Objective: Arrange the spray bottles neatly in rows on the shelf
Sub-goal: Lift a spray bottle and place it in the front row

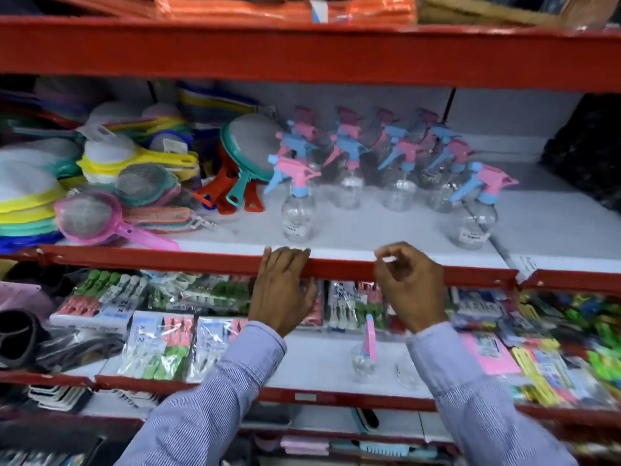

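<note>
Head view, looking at red-edged store shelving. On the middle shelf (pixel 369 237), white-topped: clear spray bottles (pixel 369 163) with pink and blue trigger heads, standing upright in rough rows toward the back. Two more forward and apart from the rest: front-left bottle (pixel 297 210), pink head over blue trigger, and front-right bottle (pixel 477 216), near the right seam of the shelf board. Left of the bottles, a heap of plastic strainers (pixel 100 183) in yellow, teal, pink and red, some leaning, some stacked flat. Left hand (pixel 284 290) flat against the red front rail (pixel 168 260), fingers stretched out and together, tips just over the shelf edge right below the front-left bottle; grip empty, holding nothing. Right hand (pixel 410 284) raised before the same rail, fingers curled, thumb and forefinger pinched close on something small and pale, too blurred to name; touching no bottle. Both wrists in blue striped sleeves (pixel 215 398). On the lower shelf (pixel 319 364): packs of clothes pegs (pixel 158 344) at left, bright packets (pixel 537 358) at right, and between the forearms another small bottle (pixel 366 351) with a pink part on top, beside a second clear one (pixel 406 375), partly hidden by the right sleeve. Above, flat orange packs (pixel 285 10) on the top shelf.
</note>
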A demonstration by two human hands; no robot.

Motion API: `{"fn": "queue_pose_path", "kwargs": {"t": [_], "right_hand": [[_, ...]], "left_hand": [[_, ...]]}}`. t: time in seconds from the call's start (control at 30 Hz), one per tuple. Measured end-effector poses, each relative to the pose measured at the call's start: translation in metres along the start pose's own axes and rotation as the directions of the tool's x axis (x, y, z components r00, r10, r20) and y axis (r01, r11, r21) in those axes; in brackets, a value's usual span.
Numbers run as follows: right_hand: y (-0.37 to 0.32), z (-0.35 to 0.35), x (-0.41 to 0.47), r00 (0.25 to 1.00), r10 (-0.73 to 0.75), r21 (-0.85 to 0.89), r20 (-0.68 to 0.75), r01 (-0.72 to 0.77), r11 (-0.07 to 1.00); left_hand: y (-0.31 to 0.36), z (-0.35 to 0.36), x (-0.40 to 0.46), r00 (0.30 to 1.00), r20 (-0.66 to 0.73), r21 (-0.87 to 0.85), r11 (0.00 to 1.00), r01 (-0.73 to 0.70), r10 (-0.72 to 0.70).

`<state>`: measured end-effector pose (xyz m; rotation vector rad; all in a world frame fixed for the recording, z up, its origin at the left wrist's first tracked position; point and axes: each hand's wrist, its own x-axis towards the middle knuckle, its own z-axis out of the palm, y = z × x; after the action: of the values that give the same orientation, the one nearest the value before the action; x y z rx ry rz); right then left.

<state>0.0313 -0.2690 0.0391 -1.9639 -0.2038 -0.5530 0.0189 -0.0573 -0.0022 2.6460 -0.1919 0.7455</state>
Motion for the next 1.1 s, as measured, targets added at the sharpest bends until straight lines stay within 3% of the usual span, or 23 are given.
{"fn": "queue_pose_path", "kwargs": {"t": [0.17,0.3,0.43,0.57,0.77,0.93,1.03,1.1], "right_hand": [[0.099,0.002,-0.058,0.929,0.342,-0.284,0.145,-0.292,0.913],[0.135,0.035,-0.079,0.781,0.568,-0.532,0.259,-0.375,0.759],[0.136,0.055,-0.079,0.740,0.626,-0.609,0.245,-0.384,0.694],[0.136,0.060,-0.073,0.772,0.596,-0.612,0.221,-0.367,0.701],[0.074,0.012,-0.048,0.819,0.452,-0.473,0.352,-0.261,0.841],[-0.012,-0.057,-0.011,0.868,0.310,-0.155,0.388,-0.270,0.950],[-0.052,-0.076,0.027,0.948,0.139,0.070,0.288,-0.165,0.984],[-0.069,-0.073,0.055,0.979,0.045,0.106,0.198,-0.067,0.992]], "left_hand": [[0.016,0.019,0.005,0.997,-0.040,-0.048,0.997,0.059,-0.061],[0.017,0.019,0.004,0.996,-0.046,-0.048,0.996,0.073,-0.075],[0.019,0.016,0.001,0.997,-0.040,-0.045,0.996,0.071,-0.073],[0.021,0.013,0.001,0.995,-0.017,-0.037,0.995,0.095,-0.096],[0.022,0.012,0.001,0.996,-0.013,-0.013,0.996,0.092,-0.092],[0.026,0.010,0.001,0.995,-0.032,0.000,0.995,0.098,-0.098],[0.029,0.010,0.001,0.994,-0.047,0.004,0.995,0.102,-0.102],[0.029,0.009,0.001,0.994,-0.045,0.009,0.995,0.102,-0.102]]}}
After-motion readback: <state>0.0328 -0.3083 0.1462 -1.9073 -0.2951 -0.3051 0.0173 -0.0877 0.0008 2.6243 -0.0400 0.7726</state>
